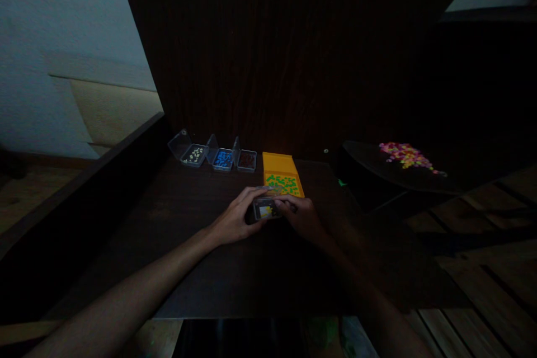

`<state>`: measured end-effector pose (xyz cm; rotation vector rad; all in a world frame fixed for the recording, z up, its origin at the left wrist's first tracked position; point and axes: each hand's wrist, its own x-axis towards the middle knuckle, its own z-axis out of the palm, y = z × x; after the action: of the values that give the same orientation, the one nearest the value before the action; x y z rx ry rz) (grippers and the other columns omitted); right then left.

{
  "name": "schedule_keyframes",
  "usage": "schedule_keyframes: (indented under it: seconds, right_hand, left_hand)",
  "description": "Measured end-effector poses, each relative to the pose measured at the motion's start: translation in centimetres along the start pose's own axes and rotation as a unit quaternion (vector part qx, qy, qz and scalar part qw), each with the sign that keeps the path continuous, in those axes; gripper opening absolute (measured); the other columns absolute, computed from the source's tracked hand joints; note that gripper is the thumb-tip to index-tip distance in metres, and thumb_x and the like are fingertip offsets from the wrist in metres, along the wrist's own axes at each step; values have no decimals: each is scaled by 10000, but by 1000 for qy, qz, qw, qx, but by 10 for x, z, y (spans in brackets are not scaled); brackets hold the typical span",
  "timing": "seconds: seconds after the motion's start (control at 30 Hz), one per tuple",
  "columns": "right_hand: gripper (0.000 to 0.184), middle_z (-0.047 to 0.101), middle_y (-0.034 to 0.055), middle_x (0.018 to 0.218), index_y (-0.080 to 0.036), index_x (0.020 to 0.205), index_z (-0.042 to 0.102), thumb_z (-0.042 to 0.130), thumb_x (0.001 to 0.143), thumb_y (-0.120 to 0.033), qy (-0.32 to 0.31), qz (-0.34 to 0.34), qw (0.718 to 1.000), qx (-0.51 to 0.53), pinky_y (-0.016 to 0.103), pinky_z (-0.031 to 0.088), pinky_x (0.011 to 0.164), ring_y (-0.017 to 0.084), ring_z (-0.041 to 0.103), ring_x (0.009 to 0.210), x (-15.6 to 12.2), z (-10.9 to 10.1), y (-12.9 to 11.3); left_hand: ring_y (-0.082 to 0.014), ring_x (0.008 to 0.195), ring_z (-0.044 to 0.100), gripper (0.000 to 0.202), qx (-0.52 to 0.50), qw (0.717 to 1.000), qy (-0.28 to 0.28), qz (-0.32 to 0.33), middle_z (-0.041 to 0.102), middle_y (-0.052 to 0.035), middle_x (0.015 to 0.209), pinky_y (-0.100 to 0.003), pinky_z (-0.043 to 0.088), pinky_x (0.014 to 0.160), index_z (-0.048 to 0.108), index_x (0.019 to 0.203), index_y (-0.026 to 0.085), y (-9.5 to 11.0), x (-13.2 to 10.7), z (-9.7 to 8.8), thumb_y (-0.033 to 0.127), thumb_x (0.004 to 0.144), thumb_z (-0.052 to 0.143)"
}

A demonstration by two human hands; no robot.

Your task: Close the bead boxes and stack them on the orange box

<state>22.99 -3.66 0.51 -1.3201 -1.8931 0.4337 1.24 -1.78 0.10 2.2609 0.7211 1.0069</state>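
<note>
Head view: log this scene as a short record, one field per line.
Left hand: hand on the left of a small clear box
Right hand: hand at that box's right; exact grip unclear
Inside it: yellow bits, partly visible
Just beyond: open yellow box with green bits
Row, far left: three open clear boxes with whitish, blue and dark reddish bits
Far right: multicoloured pile on a dark surface
Light: dim

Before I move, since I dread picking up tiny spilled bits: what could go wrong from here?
The clear box between the left hand and right hand could tip, spilling its yellow bits.
The open yellow box sits just beyond, so a knock might scatter its green pieces.
The colorful pile lies loose on the dark surface at right; a bump could send pieces off.
</note>
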Motion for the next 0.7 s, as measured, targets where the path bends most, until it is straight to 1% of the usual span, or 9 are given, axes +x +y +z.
schedule_keyframes:
  seconds: [0.1, 0.17, 0.23, 0.3, 0.37, 0.47, 0.57, 0.7]
  right_hand:
    - [289, 689, 14, 696, -177, 836, 735, 537, 893, -381, 74, 22, 997, 10, 229, 433, 580, 127, 581, 574, 1, 1, -1]
    - [297, 656, 7, 630, -168, 791, 726, 540, 881, -381, 114, 29, 993, 13, 224, 419, 544, 117, 547, 524, 2, 2, 0]
    - [303, 575, -16, 530, -160, 759, 719, 540, 874, -376, 135, 27, 990, 6, 218, 396, 506, 102, 484, 463, 3, 4, 3]
    - [307, 493, -36, 472, -157, 743, 715, 535, 873, -369, 139, 15, 990, -8, 212, 375, 481, 92, 432, 429, 4, 6, 6]
    - [309, 449, -43, 458, -158, 744, 713, 526, 878, -364, 129, -4, 991, -21, 209, 366, 472, 88, 415, 421, 4, 9, 10]
    - [323, 438, -41, 467, -161, 765, 714, 505, 896, -368, 106, -32, 993, -35, 209, 374, 488, 92, 424, 434, 3, 14, 16]
    - [345, 444, -35, 470, -163, 762, 714, 488, 905, -381, 104, -47, 992, -49, 215, 371, 498, 94, 420, 441, 1, 20, 22]
    - [351, 442, -34, 459, -167, 745, 712, 481, 902, -381, 105, -59, 991, -52, 217, 357, 488, 95, 407, 435, -1, 24, 28]
  left_hand:
    - [-260, 1264, 504, 675, 10, 1000, 9, -5, 513, -103, 1360, -431, 447, 1073, 406, 1395, 245, -2, 0, 0, 189, 789, 698]
    - [-262, 1246, 520, 672, 19, 1000, 23, -6, 521, -104, 1352, -433, 462, 1056, 412, 1393, 246, -3, 0, -1, 196, 788, 701]
    - [-261, 1232, 532, 656, 26, 999, 42, -8, 526, -106, 1343, -435, 478, 1038, 420, 1389, 244, -5, 1, -3, 205, 795, 696]
    - [-258, 1219, 541, 621, 28, 998, 61, -9, 529, -109, 1330, -434, 495, 1017, 436, 1375, 236, -7, 2, -5, 218, 808, 686]
    - [-253, 1207, 547, 576, 30, 996, 81, -10, 529, -112, 1316, -428, 509, 999, 456, 1354, 224, -9, 3, -7, 236, 822, 676]
    - [-241, 1184, 560, 517, 39, 992, 119, -16, 531, -113, 1292, -414, 526, 975, 485, 1321, 214, -11, 4, -10, 261, 838, 663]
    - [-248, 1172, 568, 478, 60, 984, 166, -33, 540, -110, 1278, -412, 548, 939, 517, 1277, 216, -13, 5, -16, 296, 832, 671]
    - [-241, 1128, 597, 485, 91, 962, 249, -61, 540, -109, 1291, -405, 558, 916, 513, 1264, 211, -18, 3, -31, 337, 824, 671]
